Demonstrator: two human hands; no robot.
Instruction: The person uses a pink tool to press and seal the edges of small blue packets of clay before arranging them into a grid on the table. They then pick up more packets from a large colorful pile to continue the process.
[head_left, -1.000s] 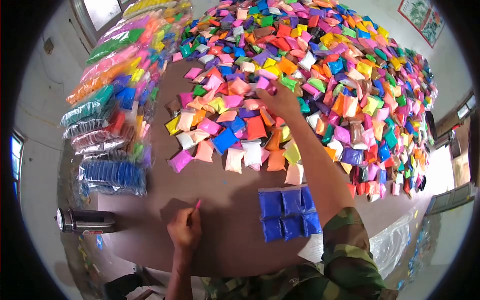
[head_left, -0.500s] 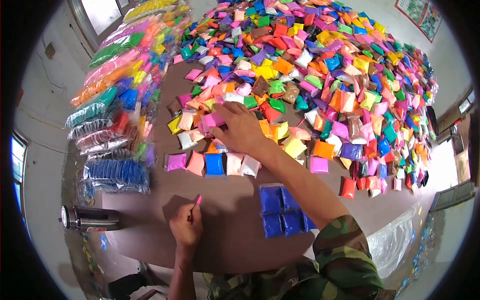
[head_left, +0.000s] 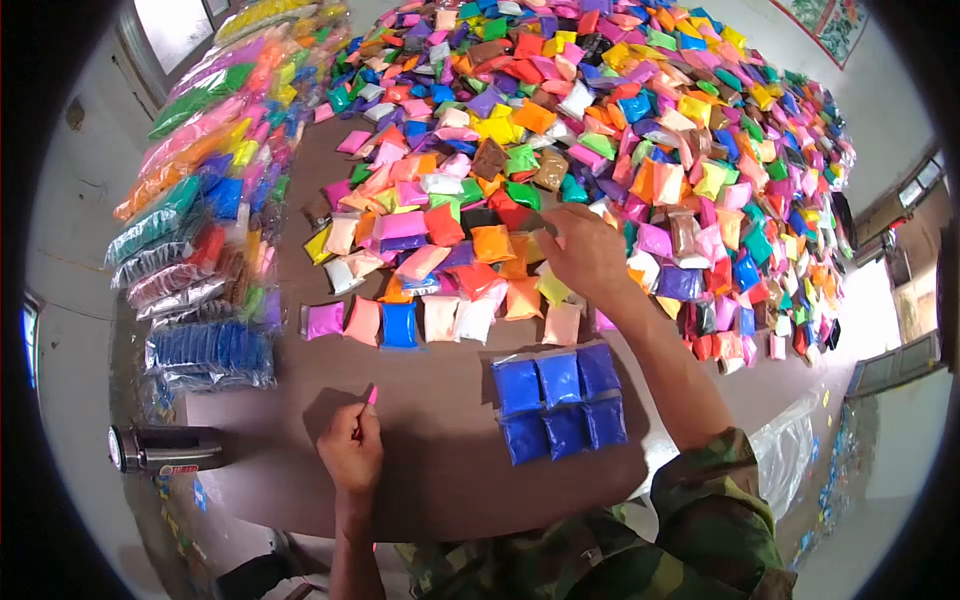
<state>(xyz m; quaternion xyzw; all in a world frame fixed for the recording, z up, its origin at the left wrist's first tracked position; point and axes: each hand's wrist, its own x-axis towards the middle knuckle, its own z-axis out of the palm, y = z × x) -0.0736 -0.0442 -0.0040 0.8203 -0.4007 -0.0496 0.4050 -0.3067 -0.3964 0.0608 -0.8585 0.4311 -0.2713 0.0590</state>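
Observation:
My left hand (head_left: pixel 350 447) is closed around a thin pink tool (head_left: pixel 373 394) whose tip points up, low over the brown table (head_left: pixel 430 450). My right hand (head_left: pixel 582 248) reaches to the near side of a large pile of small coloured packets (head_left: pixel 600 120); its fingertips are bent down among the packets, and what they touch is hard to make out. Six dark blue packets (head_left: pixel 560 378) lie in two rows of three in front of me. A row with a blue packet (head_left: pixel 399 324) beside pink and white ones lies at the pile's near edge.
Stacked clear bags of sorted packets (head_left: pixel 210 355) run along the left side. A metal flask (head_left: pixel 165 448) lies on its side at the table's left edge. A clear plastic bag (head_left: pixel 785 450) is at the right edge.
My right hand has moved right across the pile, away from the pink packet it was at. All six blue packets now show. The view has shifted slightly; my left hand still holds the pink tool.

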